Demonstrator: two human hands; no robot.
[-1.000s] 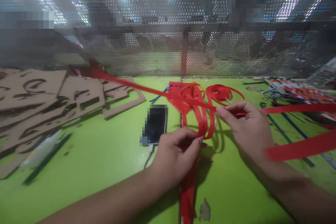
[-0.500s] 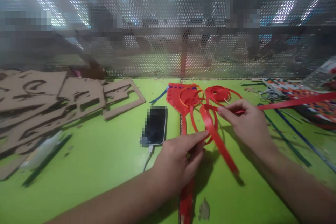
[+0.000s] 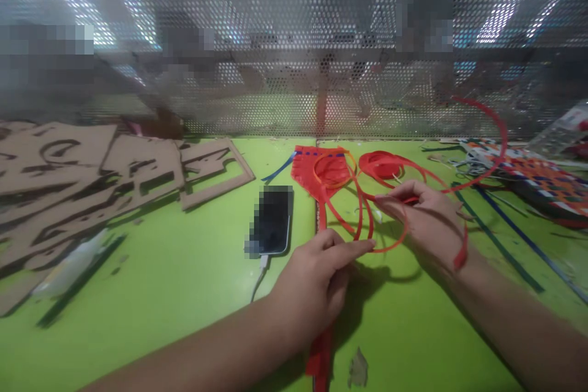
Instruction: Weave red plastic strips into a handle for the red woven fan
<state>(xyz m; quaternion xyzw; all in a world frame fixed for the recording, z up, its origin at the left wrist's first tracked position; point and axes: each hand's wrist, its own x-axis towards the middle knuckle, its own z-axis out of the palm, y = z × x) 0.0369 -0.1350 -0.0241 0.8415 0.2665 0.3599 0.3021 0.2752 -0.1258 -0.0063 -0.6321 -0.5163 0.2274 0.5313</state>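
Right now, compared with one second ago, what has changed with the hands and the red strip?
The left hand has let go of the red strip and now lies open, its fingers pointing right. The right hand still pinches the red strip, whose long end has swung up and arcs above the table to the right. The phone and the cardboard cutouts stayed as they were.

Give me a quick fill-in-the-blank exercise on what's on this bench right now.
The strip pinched by the right hand is ____.
The phone has a ____ plugged into its lower end.
The cut-outs left of the phone are made of ____.
The tabletop is ____.
Missing words: red; cable; cardboard; green.
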